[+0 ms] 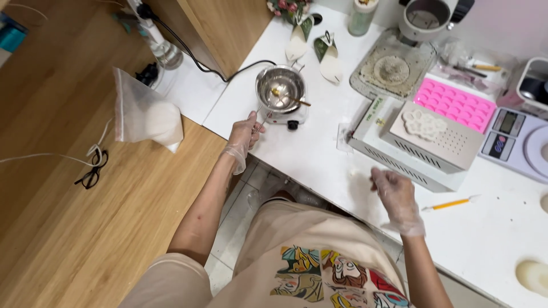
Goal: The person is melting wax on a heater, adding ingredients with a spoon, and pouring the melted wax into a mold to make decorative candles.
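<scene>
My left hand (244, 137), in a thin clear glove, grips the handle of a small steel melting pot (279, 86) that sits on a little white hot plate (285, 116) on the white table (319, 154). A gold stirrer (291, 98) rests inside the pot. My right hand (394, 194), also gloved, hovers loosely curled over the table's front edge, holding nothing, just in front of a grey metal box (422, 149) with a white flower-shaped piece (424, 124) on top.
A pink silicone mould (456, 104), a digital scale (514, 140), a tray with a round grey slab (391, 71), a yellow pencil (448, 203) and a white disc (534, 275) lie on the table. A plastic bag (142, 117) and glasses (91, 171) sit on the wooden surface at left.
</scene>
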